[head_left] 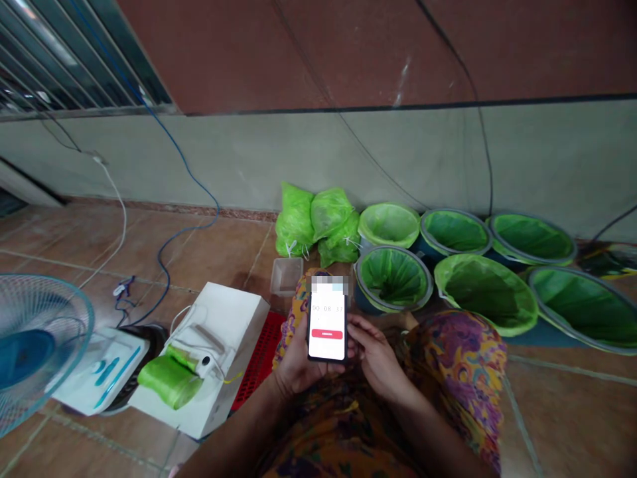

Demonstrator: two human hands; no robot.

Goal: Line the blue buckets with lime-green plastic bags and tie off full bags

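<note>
A smartphone (327, 348) with a bright white screen is held upright over my lap. Its display shows a timer and a red bar. My left hand (293, 365) is closed around the phone's left side and lower edge. At the phone's right edge, my right hand (377, 352) is closed too, with bent fingers gripping the side; some fingertips are hidden behind it. Patterned fabric (462, 358) covers my knees on both sides. Just beyond the phone, a small clear plastic container (287, 276) rests on the tiled floor.
Several bins lined with green bags (393, 275) stand ahead and to the right. Tied green bags (294, 219) lean by the wall. To the left are a white box (239, 312) carrying a green roll (172, 382), a red crate (256, 358), a fan (40, 352) and a blue cable (182, 159).
</note>
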